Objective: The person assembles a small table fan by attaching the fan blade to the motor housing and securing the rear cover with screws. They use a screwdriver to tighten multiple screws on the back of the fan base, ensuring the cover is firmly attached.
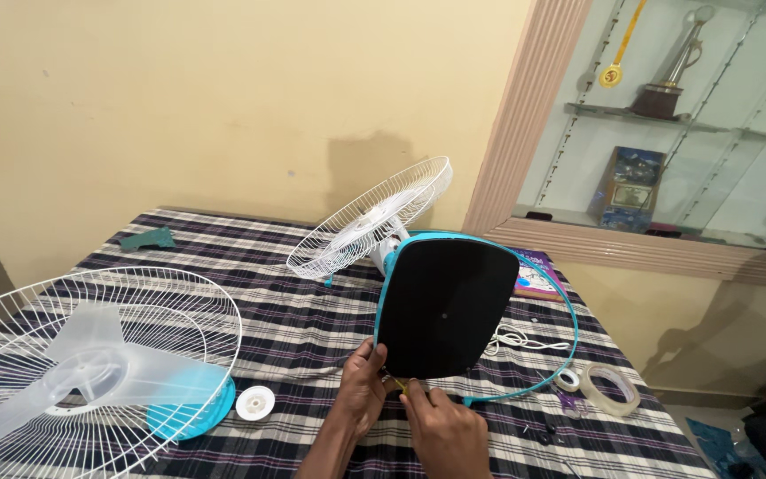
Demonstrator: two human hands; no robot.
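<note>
Left hand (363, 390) grips the lower left edge of the fan base (445, 306), fingers curled round the rim. The base stands tilted on edge just above both hands, black underside facing the camera. Right hand (443, 427) pinches a small yellow tool (398, 385) at the base's bottom edge. Beyond the base, the rear fan guard (372, 219). Far left of the grip, front guard (90, 364) over a clear blade (99, 364). Right, tape rolls (609, 390). All on a checked tablecloth (303, 328); yellow wall (223, 98) behind.
</note>
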